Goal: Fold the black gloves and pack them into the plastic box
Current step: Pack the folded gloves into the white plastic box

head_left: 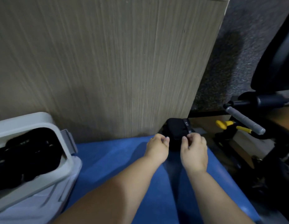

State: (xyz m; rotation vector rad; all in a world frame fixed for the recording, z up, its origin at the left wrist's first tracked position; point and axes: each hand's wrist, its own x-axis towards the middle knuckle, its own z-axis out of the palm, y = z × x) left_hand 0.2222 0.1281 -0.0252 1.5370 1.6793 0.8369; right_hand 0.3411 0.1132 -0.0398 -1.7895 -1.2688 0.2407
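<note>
Wood panel (pixel 108 62) fills far view. Blue mat (pixel 117 159) lies under both forearms. Box (pixel 66 160) at left, cut off by frame edge, holds dark heap of black gloves (pixel 32 151); single pieces hard to separate. Folded glove (pixel 177 131) on mat's far edge against panel, long axis running away from person, labelled band along right side; near end hidden by hands. Right hand (pixel 194 151) pinches glove's near right corner. Left hand (pixel 158 147) curled at glove's left edge; grip unclear through blur.
</note>
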